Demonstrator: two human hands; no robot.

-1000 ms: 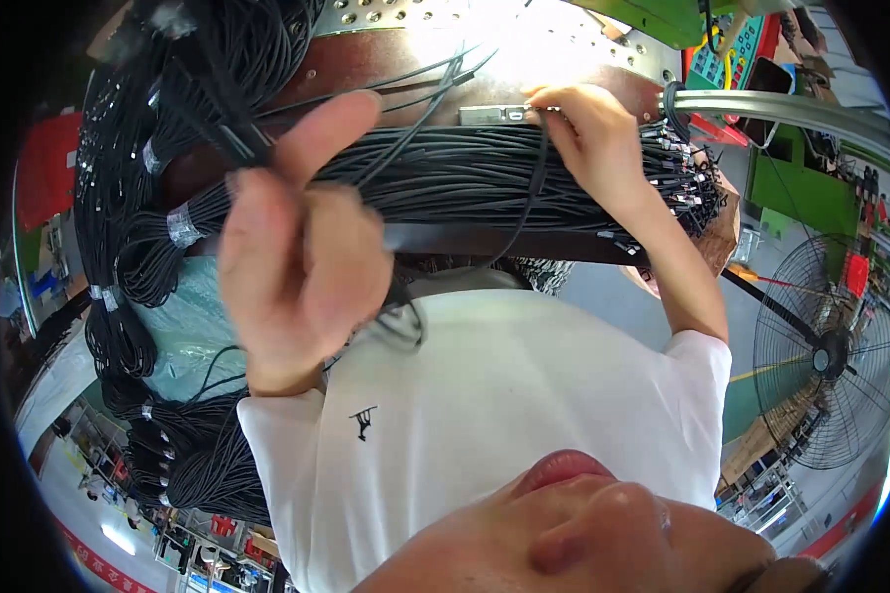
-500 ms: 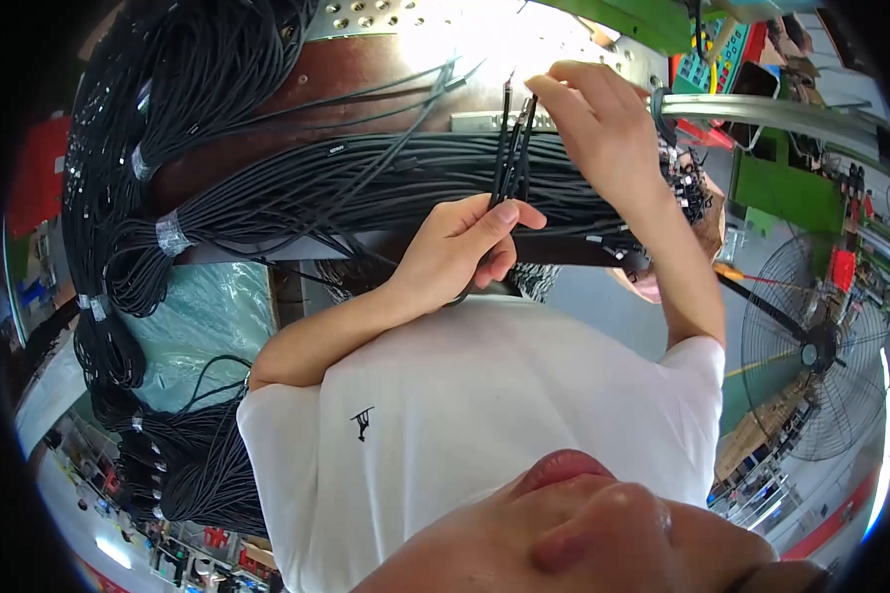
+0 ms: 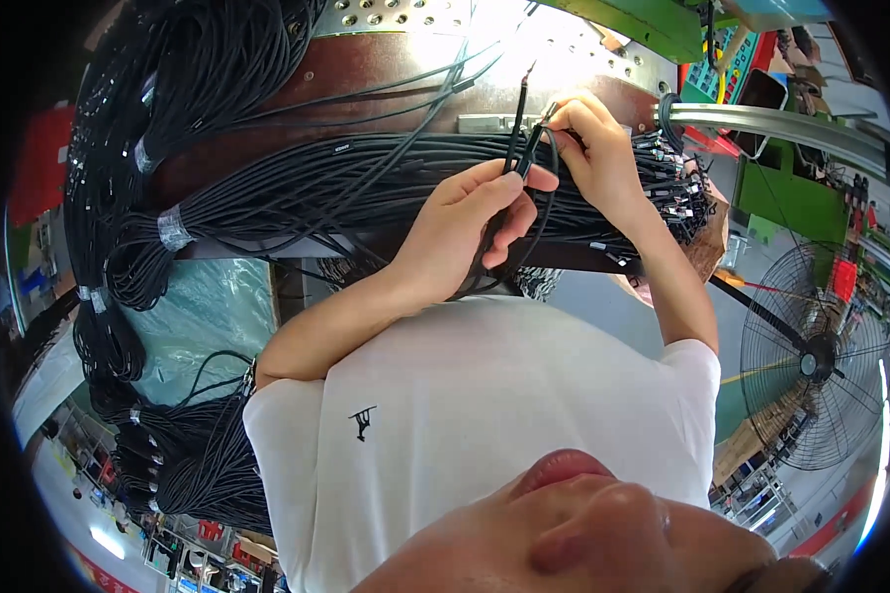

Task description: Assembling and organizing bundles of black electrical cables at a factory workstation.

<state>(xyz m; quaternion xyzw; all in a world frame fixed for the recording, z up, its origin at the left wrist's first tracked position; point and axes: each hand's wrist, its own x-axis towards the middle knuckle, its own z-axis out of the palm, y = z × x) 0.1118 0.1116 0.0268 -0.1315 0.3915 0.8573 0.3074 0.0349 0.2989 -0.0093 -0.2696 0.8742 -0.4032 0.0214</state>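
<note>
My left hand [image 3: 470,222] is closed round a few thin black cables [image 3: 519,119], whose ends stick up past the thumb toward the bright part of the bench. One end carries a small metal tip. Just right of them, my right hand [image 3: 601,158] pinches the end of another black cable, which bends in a loop [image 3: 554,183] back toward the left hand. Exactly what the right fingertips press is partly hidden. Beneath both hands runs a thick bundle of black cables [image 3: 366,173], lying across the brown bench [image 3: 356,74].
Tied cable hanks [image 3: 173,232] hang at the left. A metal block [image 3: 485,124] lies behind the hands, before a perforated metal plate [image 3: 396,15]. Cable ends with metal connectors [image 3: 677,193] gather at the right. A metal rail [image 3: 761,119] and a fan [image 3: 811,366] stand farther right.
My right hand has come down nearer the left one, and a cable now bends in a loop beside it. My left hand has shifted slightly up and right.
</note>
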